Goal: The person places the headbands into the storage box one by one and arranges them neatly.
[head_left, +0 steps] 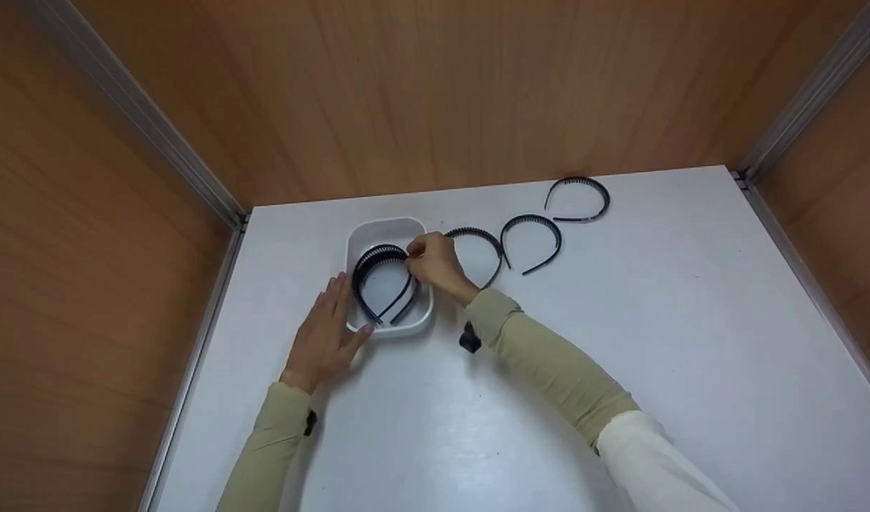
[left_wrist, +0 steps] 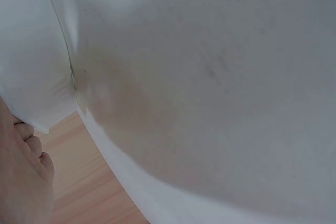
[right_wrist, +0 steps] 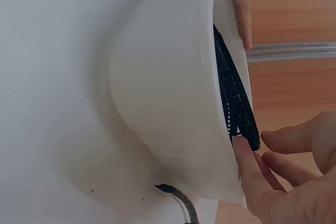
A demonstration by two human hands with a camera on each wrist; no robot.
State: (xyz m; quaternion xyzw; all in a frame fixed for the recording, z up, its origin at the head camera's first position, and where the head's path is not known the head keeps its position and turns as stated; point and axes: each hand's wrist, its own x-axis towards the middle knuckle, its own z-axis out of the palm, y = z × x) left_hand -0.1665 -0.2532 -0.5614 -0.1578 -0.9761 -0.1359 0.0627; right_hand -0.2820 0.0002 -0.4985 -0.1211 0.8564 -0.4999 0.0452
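In my head view, the right hand [head_left: 438, 263] pinches a black, toothed, curved plastic headband [right_wrist: 242, 108] inside a white, rounded-square plastic tub [head_left: 399, 331]. The headbands there overlap, so I can't count them. The left hand's [head_left: 324, 341] fingers lie straight against the tub's left side, grasping nothing. On the white desk [head_left: 435, 427], the right hand partly hides the nearest of three more black headbands [head_left: 491, 245]. My left wrist view cuts off most of a hand.
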